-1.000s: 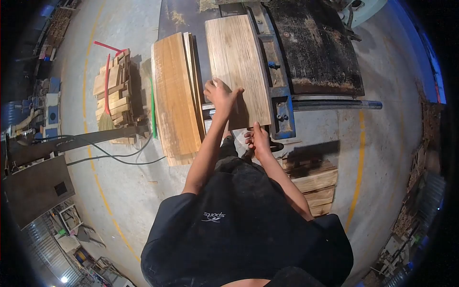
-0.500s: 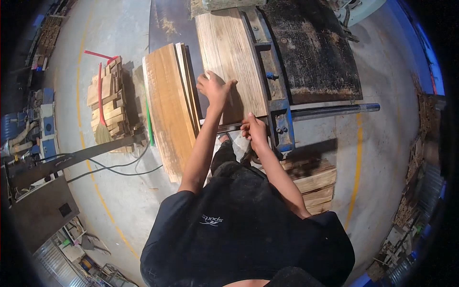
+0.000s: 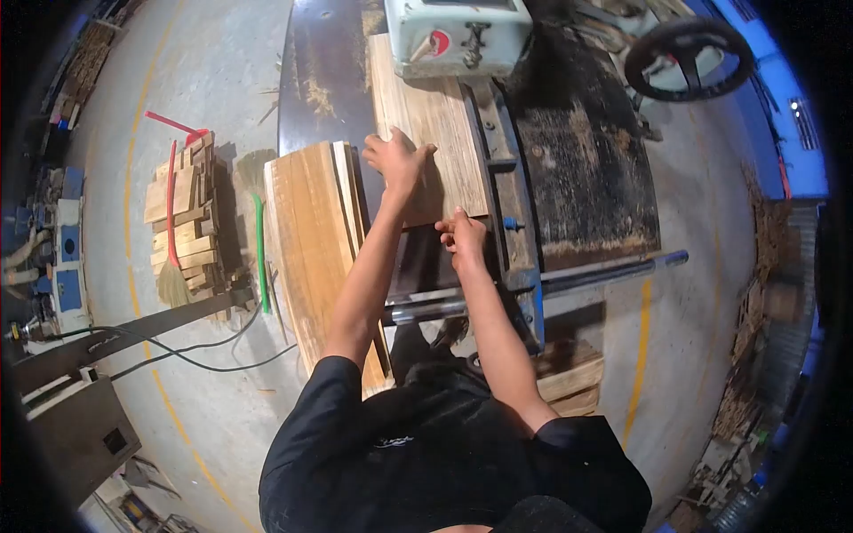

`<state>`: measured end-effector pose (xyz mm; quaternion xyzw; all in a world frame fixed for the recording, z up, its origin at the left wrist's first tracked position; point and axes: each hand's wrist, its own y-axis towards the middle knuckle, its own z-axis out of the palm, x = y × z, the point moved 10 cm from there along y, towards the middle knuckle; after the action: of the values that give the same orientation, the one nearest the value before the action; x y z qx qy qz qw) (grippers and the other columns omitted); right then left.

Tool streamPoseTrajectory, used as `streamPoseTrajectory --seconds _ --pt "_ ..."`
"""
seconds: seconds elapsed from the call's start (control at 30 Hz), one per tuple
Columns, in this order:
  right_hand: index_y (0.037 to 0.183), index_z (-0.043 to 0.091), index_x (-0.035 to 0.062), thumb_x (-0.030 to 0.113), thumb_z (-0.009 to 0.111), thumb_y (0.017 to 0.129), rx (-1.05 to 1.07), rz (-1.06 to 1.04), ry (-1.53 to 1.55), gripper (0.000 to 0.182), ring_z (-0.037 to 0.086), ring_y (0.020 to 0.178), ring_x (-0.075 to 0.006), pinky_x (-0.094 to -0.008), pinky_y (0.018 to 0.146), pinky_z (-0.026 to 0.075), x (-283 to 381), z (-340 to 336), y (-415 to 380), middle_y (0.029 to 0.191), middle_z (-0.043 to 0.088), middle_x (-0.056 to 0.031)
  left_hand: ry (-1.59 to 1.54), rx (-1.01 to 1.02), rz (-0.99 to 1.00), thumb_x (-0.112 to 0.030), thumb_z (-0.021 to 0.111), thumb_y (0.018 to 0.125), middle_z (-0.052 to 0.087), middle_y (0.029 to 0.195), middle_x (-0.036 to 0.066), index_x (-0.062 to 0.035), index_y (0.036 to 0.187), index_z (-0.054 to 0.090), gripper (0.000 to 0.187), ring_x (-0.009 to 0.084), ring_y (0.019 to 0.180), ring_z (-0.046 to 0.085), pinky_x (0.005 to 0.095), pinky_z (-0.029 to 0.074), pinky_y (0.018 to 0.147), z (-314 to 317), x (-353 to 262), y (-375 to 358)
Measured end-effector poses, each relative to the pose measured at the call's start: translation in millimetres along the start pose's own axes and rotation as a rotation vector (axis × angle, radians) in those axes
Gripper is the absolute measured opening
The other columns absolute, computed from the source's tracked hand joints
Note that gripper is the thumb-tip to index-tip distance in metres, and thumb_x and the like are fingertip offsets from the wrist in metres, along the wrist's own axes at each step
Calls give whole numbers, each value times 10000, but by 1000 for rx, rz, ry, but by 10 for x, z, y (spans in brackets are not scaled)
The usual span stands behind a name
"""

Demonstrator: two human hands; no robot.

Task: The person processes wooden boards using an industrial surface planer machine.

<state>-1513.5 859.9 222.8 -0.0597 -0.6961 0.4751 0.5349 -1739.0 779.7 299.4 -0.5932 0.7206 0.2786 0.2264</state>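
A light wooden board (image 3: 435,111) lies lengthwise on the dark machine table (image 3: 311,98), its right edge along a metal fence (image 3: 506,169). Its far part passes beside and under a pale machine head (image 3: 462,40). My left hand (image 3: 398,164) rests over the board's left side, fingers spread and thumb out to the right. At the near end, my right hand (image 3: 464,238) has its fingers curled at the edge with the thumb over it. A stack of wider brown boards (image 3: 306,231) lies left of my left forearm.
A black handwheel (image 3: 689,58) stands at the far right. Across the front runs a metal rail (image 3: 613,274). On the floor at left are a pile of wood offcuts (image 3: 187,213), a red-handled broom (image 3: 171,204), a green stick (image 3: 260,253) and black cables (image 3: 204,362).
The board has moved forward, its near end now farther from the front rail, with both hands following. My view has tilted up, showing the machine head and handwheel more fully.
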Motion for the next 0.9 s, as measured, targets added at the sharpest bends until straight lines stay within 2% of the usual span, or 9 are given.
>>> streamPoseTrajectory --seconds 0.17,0.23,0.27,0.37,0.47,0.57,0.7,0.83,0.9 --pt "839 638 7 311 438 1016 50 -41 -61 405 522 472 -84 -207 388 308 257 171 119 699 674 -70 17 80 159 -351 823 705 509 1148 230 -42 1173 656 585 361 1103 461 462 396 941 -169 200 272" --pt "853 632 -2 315 434 1018 66 -55 -74 408 515 486 -83 -209 390 309 318 227 233 719 673 -69 -544 68 201 -265 804 749 604 1088 183 -43 1182 653 510 267 1005 569 371 471 847 -416 380 268" --pt "853 632 -2 315 434 1018 80 -74 -81 408 515 486 -83 -209 390 309 375 276 263 719 673 -69 -431 -2 225 -192 778 784 636 1092 152 -23 1200 637 470 229 954 621 321 500 797 -821 320 120" --pt "885 624 -6 311 429 1023 87 -72 -145 396 509 501 -78 -206 388 303 528 342 333 740 673 -59 -435 -202 122 -180 792 779 605 1111 164 -21 1148 656 424 269 1058 593 346 479 901 -1705 638 -354" --pt "941 610 -4 301 412 1033 145 -14 -154 375 493 515 -63 -202 384 292 601 464 457 756 668 -45 12 -460 79 -199 845 705 564 1154 196 -29 1109 667 473 350 1096 538 418 448 938 -2432 1090 -998" --pt "977 597 -12 290 412 1036 188 5 -119 359 485 519 -62 -196 370 276 657 574 708 782 667 -55 182 -477 -12 -215 857 679 559 1137 214 -8 1101 661 510 366 1084 530 434 442 934 -2698 1557 -1626" --pt "1145 512 -6 282 425 1031 256 24 -114 322 464 513 -67 -193 360 269 846 708 912 823 675 -66 -94 -164 -253 -192 835 692 540 1188 227 50 1156 618 566 378 1126 500 433 408 985 -2452 2038 -2143" --pt "1101 564 34 286 443 1021 409 -15 -49 291 499 537 -84 -179 372 304 863 904 1212 889 679 -63 -36 -300 -124 -119 747 779 557 1208 250 59 1159 607 442 398 1118 504 433 414 980 -2544 1679 -2315" --pt "1093 573 52 293 453 1014 273 -234 -46 280 544 566 -97 -198 400 355 927 958 917 874 665 -54 -28 -324 -172 -107 727 788 570 1212 233 42 1149 626 404 400 1127 497 444 422 976 -2562 1620 -2346"
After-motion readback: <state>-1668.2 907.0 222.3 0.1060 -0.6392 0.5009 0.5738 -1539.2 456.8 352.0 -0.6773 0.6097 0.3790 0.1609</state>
